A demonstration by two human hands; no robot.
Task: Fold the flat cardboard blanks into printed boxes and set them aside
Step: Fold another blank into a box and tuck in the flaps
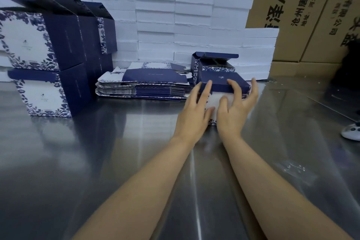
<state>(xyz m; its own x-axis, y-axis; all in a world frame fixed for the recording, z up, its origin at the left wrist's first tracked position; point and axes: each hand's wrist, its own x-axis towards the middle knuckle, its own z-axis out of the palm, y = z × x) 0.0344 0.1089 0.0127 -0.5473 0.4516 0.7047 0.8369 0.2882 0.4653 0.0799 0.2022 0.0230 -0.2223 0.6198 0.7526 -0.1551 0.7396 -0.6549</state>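
Counter (97, 161): shiny metal, bare forearms reaching across it from the near edge toward the box being folded, which serves as the landmark here.
Left hand (194, 111): fingers straight and spread, laid against the near-left face of the box in hand, fingertips reaching its dark top edge; the grip is open and flat, pressing rather than curling round.
Right hand (233, 107): fingers spread and slightly bent over the near-right face and top edge of the same box, the outer fingers past its right corner; a loose, open grip resting on the card.
Box in hand (224, 84): navy top panel, white front with a blue floral border, standing on the counter between the two hands.
Open box (214, 62): just behind the box in hand, lid flaps up.
Flat blanks (142, 85): a low stack lying left of the box in hand, touching or nearly so.
Finished boxes (44, 64): well to the left, stacked two high, navy with floral fronts.
White foam blocks (175, 15): a wall behind the box in hand.
Brown cartons (303, 6): behind and right, printed lettering.
White device (351, 132): far right at the counter edge, partly cut off.
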